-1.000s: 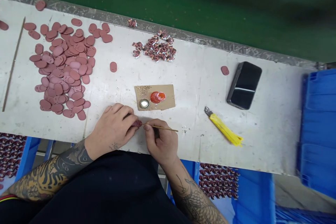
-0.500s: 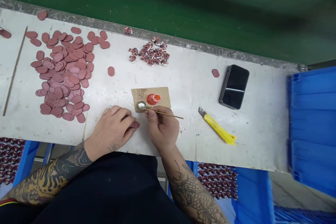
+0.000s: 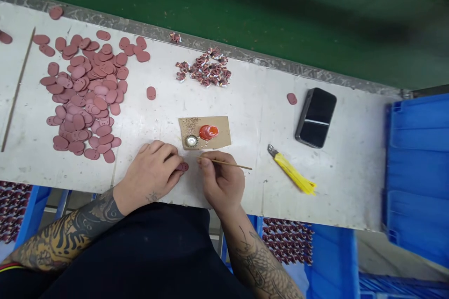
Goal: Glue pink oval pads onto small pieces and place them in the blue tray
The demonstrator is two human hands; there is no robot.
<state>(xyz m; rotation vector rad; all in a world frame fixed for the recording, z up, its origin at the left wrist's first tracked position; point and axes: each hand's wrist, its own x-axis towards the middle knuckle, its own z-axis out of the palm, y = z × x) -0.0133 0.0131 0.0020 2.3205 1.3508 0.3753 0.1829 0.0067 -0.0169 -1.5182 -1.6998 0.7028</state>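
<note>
Between thumb and fingers, my left hand [image 3: 152, 168] pinches a small reddish-brown oval piece [image 3: 182, 167] near the table's front edge. My right hand [image 3: 224, 181] is closed round a thin wooden stick [image 3: 231, 164], whose left tip points toward that piece, a short way apart from it. Just beyond the hands lies a cardboard scrap [image 3: 222, 138]. On it are a bottle cap [image 3: 191, 140] with something pale and shiny inside, a glossy orange-red blob [image 3: 209, 131] and many tiny dark specks.
A large heap of oval pieces [image 3: 87, 98] covers the table's left part. Small brown-and-white figures [image 3: 210, 70] are piled at the back. To the right lie a yellow utility knife [image 3: 293, 172] and a black box-like device [image 3: 316, 117]. Blue crates [image 3: 417, 173] stand at the right edge.
My right hand has drawn the stick back from the bottle cap, toward me and slightly right. My left hand keeps its pinch on the oval piece. The whole view has shifted slightly.
</note>
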